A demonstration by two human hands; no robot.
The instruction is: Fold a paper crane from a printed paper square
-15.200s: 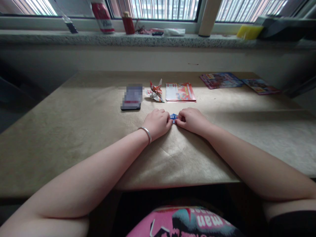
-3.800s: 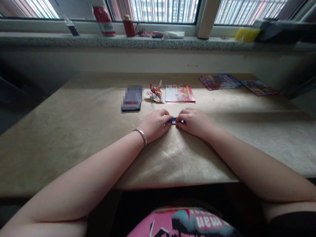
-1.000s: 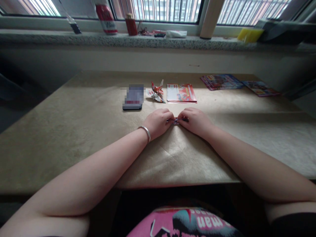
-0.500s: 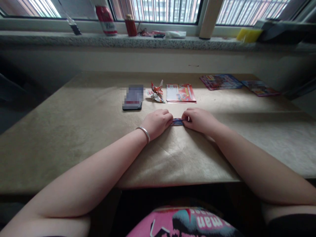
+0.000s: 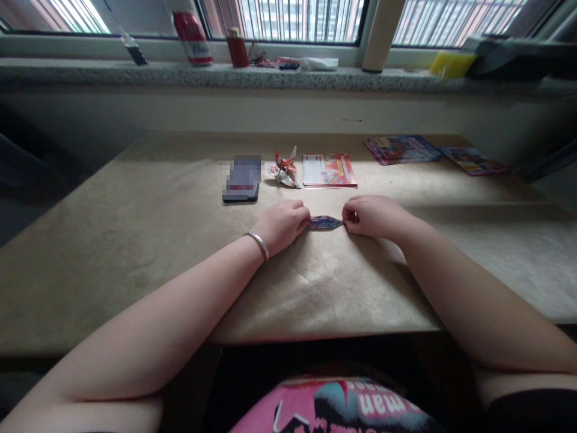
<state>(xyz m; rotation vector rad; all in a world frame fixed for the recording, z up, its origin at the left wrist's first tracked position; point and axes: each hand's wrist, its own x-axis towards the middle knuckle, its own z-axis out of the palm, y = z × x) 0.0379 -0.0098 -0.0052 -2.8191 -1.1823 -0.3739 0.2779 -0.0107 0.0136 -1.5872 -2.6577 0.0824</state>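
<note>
A small folded piece of printed paper (image 5: 324,223), blue and red, lies stretched flat between my two hands on the tan table (image 5: 135,240). My left hand (image 5: 282,224), with a silver bracelet on the wrist, is closed and pinches the paper's left end. At the paper's right end my right hand (image 5: 372,215) is closed in a pinch too. Both forearms rest on the table.
A phone (image 5: 242,179), a folded paper crane (image 5: 285,169) and a stack of red printed sheets (image 5: 328,171) lie just beyond my hands. More printed sheets (image 5: 401,148) lie at the far right. A red can (image 5: 193,37) and small items stand on the windowsill.
My hands have drawn apart, the right one moving to the right, and the folded paper between them now shows longer and flatter than a second ago.
</note>
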